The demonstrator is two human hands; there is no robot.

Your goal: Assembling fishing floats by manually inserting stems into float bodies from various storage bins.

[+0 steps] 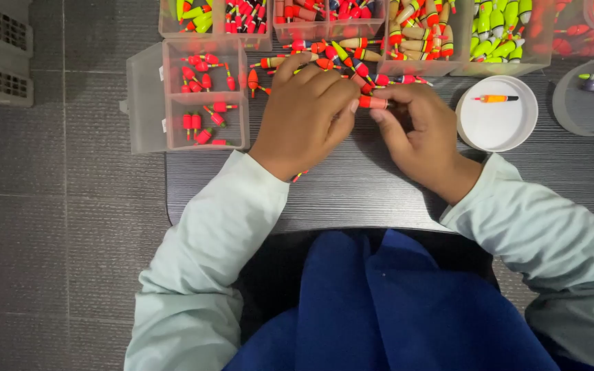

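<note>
My left hand (305, 115) and my right hand (417, 127) meet over a dark grey table (352, 185). Between their fingertips they pinch a small orange-red fishing float (372, 102). Just beyond the hands lies a loose pile of red, yellow and dark floats (342, 62). A thin float stem pokes out under my left wrist. Both arms wear pale green sleeves.
A clear compartment box (201, 93) with small red floats sits at the table's left edge. Clear bins of floats (421, 31) line the back. A white round lid (496, 113) holds one orange float; a grey round dish (589, 103) sits far right. Grey floor lies left.
</note>
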